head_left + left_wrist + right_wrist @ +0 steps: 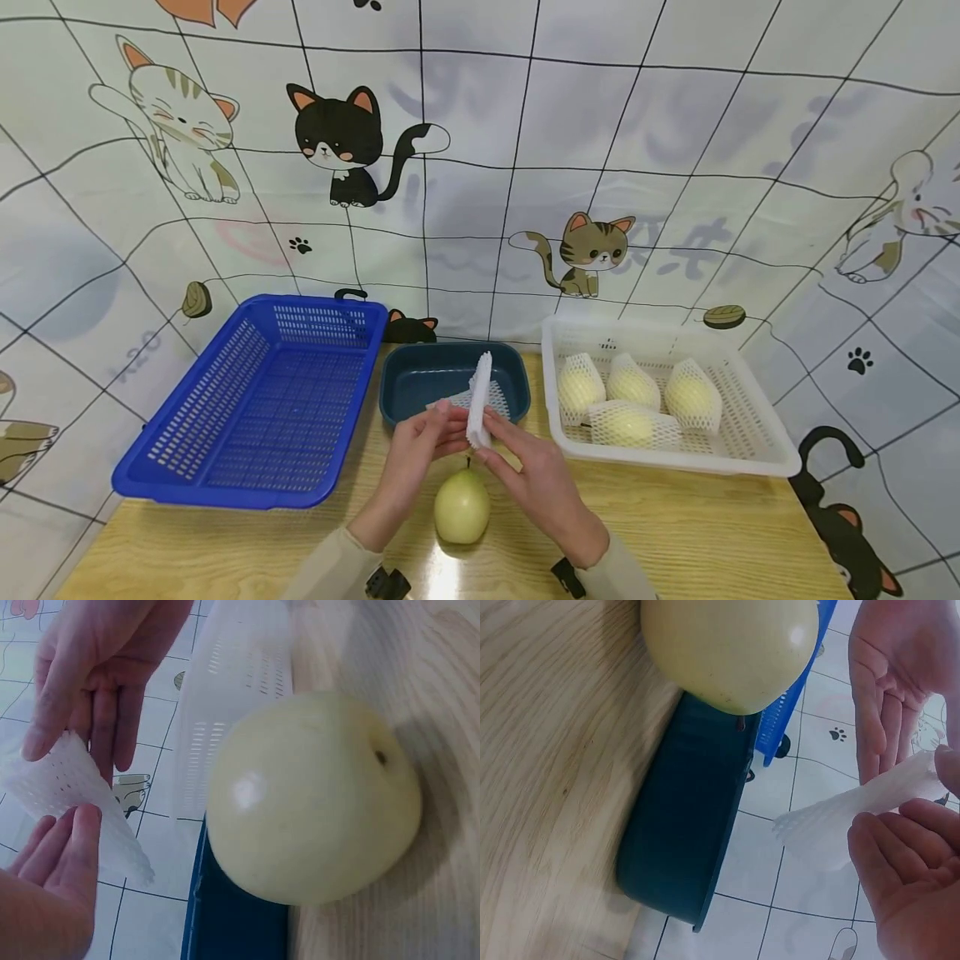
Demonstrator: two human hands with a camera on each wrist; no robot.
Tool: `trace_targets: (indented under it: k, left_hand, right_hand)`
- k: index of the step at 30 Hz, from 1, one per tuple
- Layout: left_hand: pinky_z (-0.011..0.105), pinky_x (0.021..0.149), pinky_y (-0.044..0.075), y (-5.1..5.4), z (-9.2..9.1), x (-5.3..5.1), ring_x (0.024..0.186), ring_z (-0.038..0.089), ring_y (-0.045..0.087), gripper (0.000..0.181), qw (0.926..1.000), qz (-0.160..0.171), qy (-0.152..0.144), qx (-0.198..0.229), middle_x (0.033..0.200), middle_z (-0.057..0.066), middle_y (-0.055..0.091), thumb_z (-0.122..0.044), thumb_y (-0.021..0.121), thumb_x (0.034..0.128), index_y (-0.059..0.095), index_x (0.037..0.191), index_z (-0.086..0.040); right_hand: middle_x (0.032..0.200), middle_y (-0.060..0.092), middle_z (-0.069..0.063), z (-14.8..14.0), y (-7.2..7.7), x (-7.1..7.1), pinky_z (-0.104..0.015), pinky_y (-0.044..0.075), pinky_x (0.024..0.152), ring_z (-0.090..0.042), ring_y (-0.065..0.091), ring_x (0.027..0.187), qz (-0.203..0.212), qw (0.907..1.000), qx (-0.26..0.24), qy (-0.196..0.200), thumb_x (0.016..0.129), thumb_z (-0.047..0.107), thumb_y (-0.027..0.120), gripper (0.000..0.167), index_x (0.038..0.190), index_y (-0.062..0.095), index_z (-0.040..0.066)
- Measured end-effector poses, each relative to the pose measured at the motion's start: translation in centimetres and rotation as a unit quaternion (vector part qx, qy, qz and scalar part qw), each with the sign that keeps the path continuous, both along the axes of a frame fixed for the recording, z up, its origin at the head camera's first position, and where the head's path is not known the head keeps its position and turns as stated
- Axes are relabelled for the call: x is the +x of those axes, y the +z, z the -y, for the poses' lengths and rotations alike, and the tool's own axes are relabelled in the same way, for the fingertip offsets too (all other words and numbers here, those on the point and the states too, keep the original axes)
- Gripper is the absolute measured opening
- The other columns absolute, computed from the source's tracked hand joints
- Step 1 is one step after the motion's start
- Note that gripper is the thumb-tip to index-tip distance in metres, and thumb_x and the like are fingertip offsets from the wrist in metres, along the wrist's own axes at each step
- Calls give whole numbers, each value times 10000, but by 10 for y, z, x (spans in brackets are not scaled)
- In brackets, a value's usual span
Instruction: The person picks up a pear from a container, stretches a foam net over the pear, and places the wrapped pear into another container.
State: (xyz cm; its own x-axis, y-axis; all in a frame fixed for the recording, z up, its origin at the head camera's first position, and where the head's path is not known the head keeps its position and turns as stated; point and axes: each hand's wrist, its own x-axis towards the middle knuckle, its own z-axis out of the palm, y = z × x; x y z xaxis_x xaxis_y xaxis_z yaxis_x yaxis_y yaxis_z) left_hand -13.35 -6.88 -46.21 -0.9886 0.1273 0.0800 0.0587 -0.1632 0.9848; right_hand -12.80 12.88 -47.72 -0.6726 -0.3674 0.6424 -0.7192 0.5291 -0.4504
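Observation:
A white foam fruit net (480, 400) stands upright between both hands, above the front edge of the dark teal tray (397, 354). My right hand (542, 475) pinches the net between thumb and fingers. My left hand (416, 446) touches its other side with fairly straight fingertips; the left thumb lies apart from the net in the right wrist view. A bare yellow-green pear (462, 507) sits stem up on the table, below and between the hands. It looms large in the left wrist view. More foam netting (497, 400) lies in the tray, partly hidden by the hands.
A blue perforated basket (281, 417) occupies the left of the wooden table (675, 533). On the right, a white basket (757, 425) contains several pears in foam nets (693, 396). A cat-patterned cloth (480, 192) rises close behind the containers.

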Motion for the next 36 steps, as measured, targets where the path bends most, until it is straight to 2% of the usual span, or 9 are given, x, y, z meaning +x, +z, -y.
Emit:
trace_targets:
  k: [4,9,14,18,21,25,30,33,36]
  left_hand:
    - [384,948,564,-4,0,4,1158,296,688,448,9990,-322,-284,123,1274,264,674,-251,475,1120,632,1302,128]
    - [333,942,565,-11,-1,9,1169,215,683,417,9983,-427,-387,68,1329,227,656,-138,680,1014,618,1371,69]
    - [307,872,590,-15,-8,13,1136,228,697,462,9995,-299,14,83,1267,211,693,-58,791,912,656,1343,39]
    - [266,828,594,-16,-12,15,1013,136,722,350,9982,-249,541,-82,1201,208,719,-24,762,923,706,1260,52]
    - [251,830,589,-19,-14,16,958,78,710,284,9974,-176,702,-5,1182,255,709,21,700,954,698,1224,106]
    - [250,848,586,-21,-16,17,934,56,712,285,9969,-30,644,451,1160,287,703,36,639,990,643,1232,186]
    - [279,893,579,-24,-18,19,970,96,720,301,9895,188,359,1390,1098,153,745,36,578,1023,586,1233,251]
    - [304,921,575,-25,-20,20,991,122,716,231,9820,378,252,1834,1052,70,744,10,558,1040,667,1173,165]
    - [292,905,577,-26,-20,19,977,122,704,191,9797,542,336,1902,1024,46,718,-33,540,1057,708,1075,56]
  right_hand:
    - [1354,654,-126,1,0,0,-441,580,905,-297,670,1177,-22,9998,-195,-99,909,122,793,452,1332,683,9]
    - [1326,673,-125,2,3,1,-372,573,916,-276,676,1166,-60,9989,-446,-103,923,53,759,371,1289,713,16]
    - [1287,701,-89,4,5,1,-285,566,910,-250,693,1137,8,9976,-683,-116,937,17,735,334,1270,731,33]
    - [1270,715,-63,6,6,4,-265,582,864,-229,699,1124,543,9930,-1043,-102,971,37,704,276,1244,743,29]
    - [1245,732,-28,7,6,5,-253,594,810,-180,714,1079,1259,9805,-1492,-221,1020,99,659,223,1213,756,43]
    - [1167,762,-15,7,6,4,-251,588,795,-122,718,996,2131,9508,-2191,-504,1051,179,628,203,1143,763,57]
    - [956,713,-69,6,6,1,-239,546,728,-132,631,822,2541,9254,-2677,-857,1051,175,627,211,1095,736,0]
    - [889,663,-62,6,3,1,-240,509,696,-130,583,781,2556,9247,-2638,-1001,1051,183,628,214,1077,729,-4]
    - [911,674,-29,7,-3,2,-236,533,703,-110,598,796,2234,9407,-2396,-883,1038,161,646,152,1043,727,32]
